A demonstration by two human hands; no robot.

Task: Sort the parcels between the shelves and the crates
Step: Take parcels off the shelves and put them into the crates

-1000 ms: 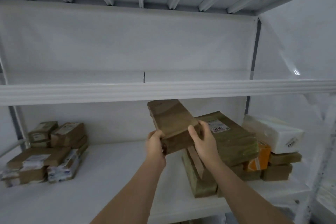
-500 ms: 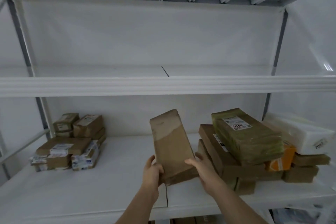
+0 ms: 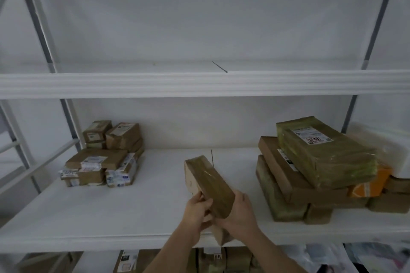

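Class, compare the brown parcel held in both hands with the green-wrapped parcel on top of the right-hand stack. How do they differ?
The held parcel is brown and gripped by the left hand and right hand; the green-wrapped parcel rests on a stack, untouched. The green-wrapped parcel shows a white label on top; the held parcel shows none. The green-wrapped parcel looks larger. Both are long, taped blocks over the middle shelf.

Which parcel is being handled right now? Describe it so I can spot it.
Look at the middle shelf, in the gap between the left and right stacks. The brown taped parcel there is the only one tilted up, held by both hands.
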